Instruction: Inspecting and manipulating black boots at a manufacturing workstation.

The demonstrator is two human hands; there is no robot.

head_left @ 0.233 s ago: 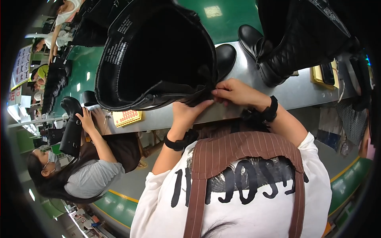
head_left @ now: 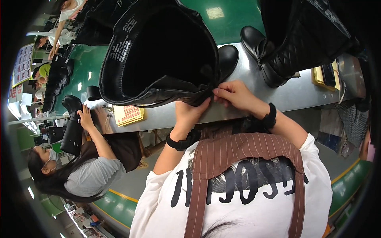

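A tall black boot point(head_left: 112, 73) stands upright in front of me, its wide shaft opening facing up and its rounded toe pointing away to the right. My left hand point(head_left: 189, 113) is closed on the near side of the shaft, thumb along the folded edge, with most fingers hidden under the leather. Beside it, my right hand point(head_left: 237, 96) pinches at the boot's edge where a zipper line appears to run. What lies between those fingertips is too small to make out. Another black boot point(head_left: 283, 59), with quilted leather, stands to the right.
The boots stand on a metal-edged bench point(head_left: 238, 113) with a green belt point(head_left: 222, 23) beyond. A yellow sticker pad point(head_left: 131, 114) lies left, another yellow pad point(head_left: 317, 75) with a dark object right. At left a co-worker point(head_left: 95, 174) holds a black boot point(head_left: 71, 131).
The boot's shaft has shifted slightly to the right in view. Both my hands stay at the same edge, with only small finger movement.
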